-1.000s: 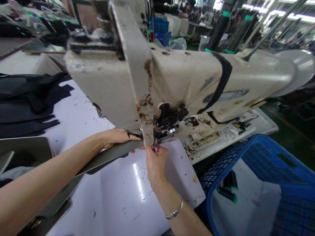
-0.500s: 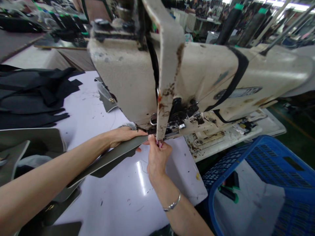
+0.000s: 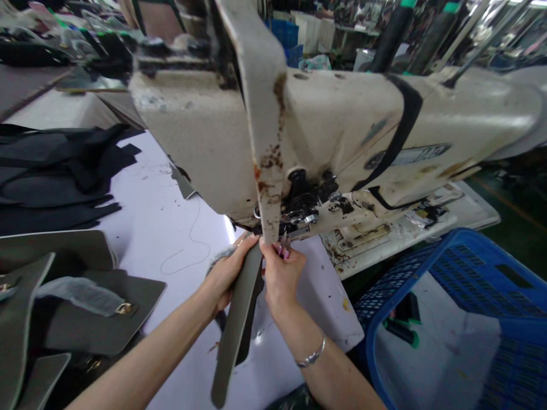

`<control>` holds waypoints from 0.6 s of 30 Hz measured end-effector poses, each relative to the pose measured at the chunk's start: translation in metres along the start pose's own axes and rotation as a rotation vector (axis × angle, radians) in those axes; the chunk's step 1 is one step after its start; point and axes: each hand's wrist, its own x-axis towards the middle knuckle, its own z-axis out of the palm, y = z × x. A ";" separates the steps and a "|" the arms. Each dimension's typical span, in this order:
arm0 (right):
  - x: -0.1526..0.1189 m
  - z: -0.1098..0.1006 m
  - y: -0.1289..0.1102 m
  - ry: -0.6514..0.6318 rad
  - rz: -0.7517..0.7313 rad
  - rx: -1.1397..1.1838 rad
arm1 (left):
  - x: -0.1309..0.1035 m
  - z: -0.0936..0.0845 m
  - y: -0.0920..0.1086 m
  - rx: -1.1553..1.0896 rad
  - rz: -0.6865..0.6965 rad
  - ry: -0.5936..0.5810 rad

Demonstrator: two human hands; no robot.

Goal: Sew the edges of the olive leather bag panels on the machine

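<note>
– What's crowding the hands?

– I see the sewing machine (image 3: 325, 136) looming at twelve o'clock, its head hiding the needle. Blue crate (image 3: 461, 319) at four o'clock, grey cut pieces (image 3: 85, 319) at eight, black fabric (image 3: 55, 182) at ten.

– And the grip?

– My left hand (image 3: 226, 273) and right hand (image 3: 280, 273) both pinch the grey strip (image 3: 237, 319) at its top end, under the head; it trails toward six over the white table (image 3: 171, 228). Factory floor behind.

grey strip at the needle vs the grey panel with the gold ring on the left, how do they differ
The grey strip is long and narrow; the grey panel is broad. The strip is held by the left hand and right hand; the panel lies flat, untouched. The panel carries a gold ring; the strip shows none. Both look alike in colour.
</note>
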 end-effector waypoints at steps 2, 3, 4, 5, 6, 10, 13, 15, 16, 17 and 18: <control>0.004 -0.007 -0.004 -0.039 0.008 0.005 | -0.009 0.011 -0.014 -0.013 -0.014 -0.033; 0.006 -0.010 -0.008 -0.062 0.008 0.004 | -0.012 0.016 -0.021 -0.047 0.007 -0.028; 0.009 -0.014 -0.011 -0.087 0.011 0.003 | -0.014 0.021 -0.026 -0.094 0.035 -0.008; 0.011 -0.017 -0.014 -0.113 0.017 0.002 | -0.015 0.025 -0.031 -0.139 0.050 0.011; 0.013 -0.020 -0.018 -0.141 0.024 -0.002 | -0.015 0.030 -0.034 -0.178 0.052 0.026; 0.022 -0.027 -0.027 -0.201 0.034 -0.056 | -0.014 0.041 -0.039 -0.280 0.091 0.065; 0.027 -0.030 -0.024 -0.204 -0.003 -0.091 | -0.012 0.044 -0.035 -0.290 0.143 0.078; 0.029 -0.031 -0.021 -0.210 -0.027 -0.112 | -0.010 0.046 -0.032 -0.293 0.171 0.076; 0.030 -0.031 -0.020 -0.215 -0.035 -0.129 | -0.009 0.046 -0.031 -0.296 0.183 0.074; 0.031 -0.032 -0.019 -0.220 -0.040 -0.148 | -0.007 0.046 -0.029 -0.300 0.189 0.073; 0.032 -0.032 -0.019 -0.225 -0.046 -0.165 | -0.005 0.046 -0.028 -0.303 0.193 0.076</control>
